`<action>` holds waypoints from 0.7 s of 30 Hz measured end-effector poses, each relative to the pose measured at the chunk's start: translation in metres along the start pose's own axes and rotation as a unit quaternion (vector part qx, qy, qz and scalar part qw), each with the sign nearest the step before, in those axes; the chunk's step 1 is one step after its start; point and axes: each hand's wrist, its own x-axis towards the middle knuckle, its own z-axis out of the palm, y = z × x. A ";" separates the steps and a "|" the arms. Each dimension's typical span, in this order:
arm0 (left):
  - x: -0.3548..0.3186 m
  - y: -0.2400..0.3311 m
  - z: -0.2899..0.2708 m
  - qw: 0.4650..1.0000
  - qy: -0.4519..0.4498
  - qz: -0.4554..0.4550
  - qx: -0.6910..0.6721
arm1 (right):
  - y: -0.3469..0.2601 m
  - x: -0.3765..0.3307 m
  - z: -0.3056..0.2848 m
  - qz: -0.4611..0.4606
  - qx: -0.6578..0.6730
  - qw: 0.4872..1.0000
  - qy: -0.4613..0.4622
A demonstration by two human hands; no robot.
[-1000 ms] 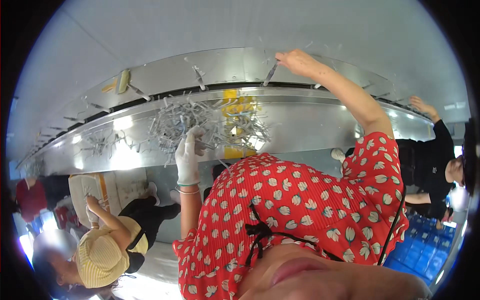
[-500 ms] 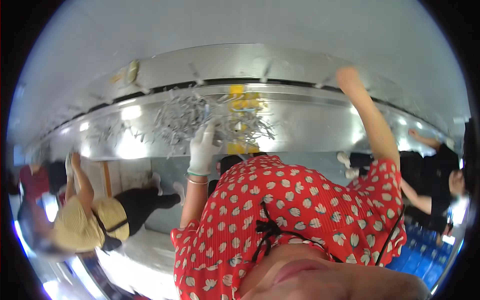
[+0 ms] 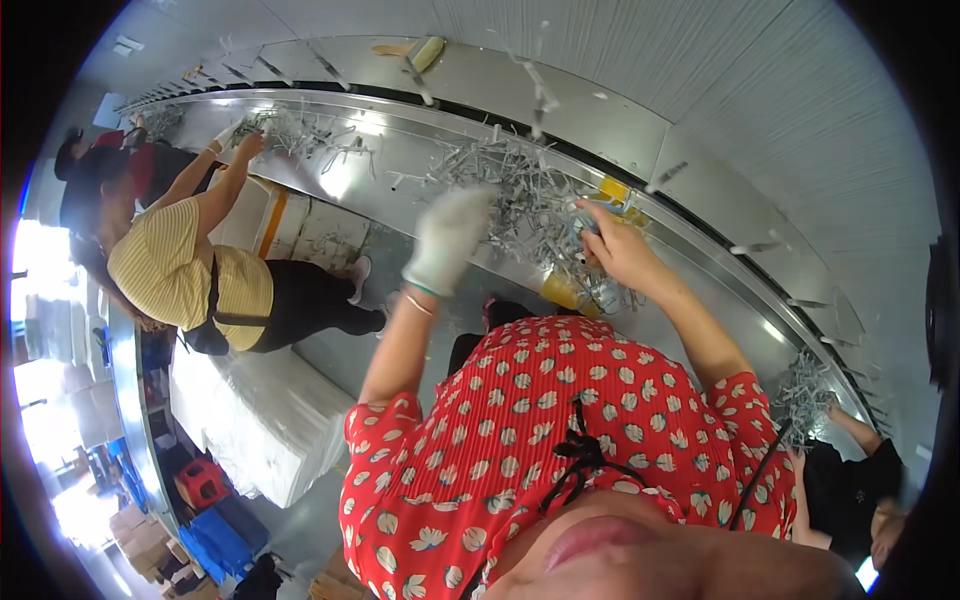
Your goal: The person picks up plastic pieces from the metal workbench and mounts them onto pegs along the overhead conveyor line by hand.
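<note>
A loose heap of small, thin grey and white pieces (image 3: 525, 190) lies on the metal worktop (image 3: 400, 205) before me; their kind is too small to make out. My left hand (image 3: 455, 235), in a white glove, is at the heap's left edge. Motion smears its fingers, so I cannot see whether it holds anything. My bare right hand (image 3: 622, 250) is over the right part of the heap. Its index finger is stretched out and apart from the others, with no held piece visible. Yellow patches (image 3: 560, 289) show at the heap's near edge.
Beyond the worktop, a dark slot runs along a metal ledge with spaced grey pieces (image 3: 665, 178). A yellowish-green object (image 3: 427, 54) lies there. A person in a yellow top (image 3: 160, 255) works at left, another in black (image 3: 850, 490) at right. A white wrapped stack (image 3: 260, 420) stands behind.
My view has turned and tilted. My right hand has come from the far ledge at right down to the heap. My left hand has drawn off the heap's middle to its left edge.
</note>
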 end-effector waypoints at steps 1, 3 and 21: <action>0.009 -0.032 -0.019 0.994 0.071 0.013 0.079 | -0.001 -0.003 -0.006 -0.032 0.034 0.999 0.026; 0.027 -0.096 -0.048 0.976 0.120 -0.025 0.178 | -0.009 0.000 -0.017 0.014 0.037 0.999 0.000; 0.056 -0.208 -0.046 0.953 -0.181 0.050 0.239 | 0.050 0.149 -0.131 -0.041 -0.235 0.964 0.115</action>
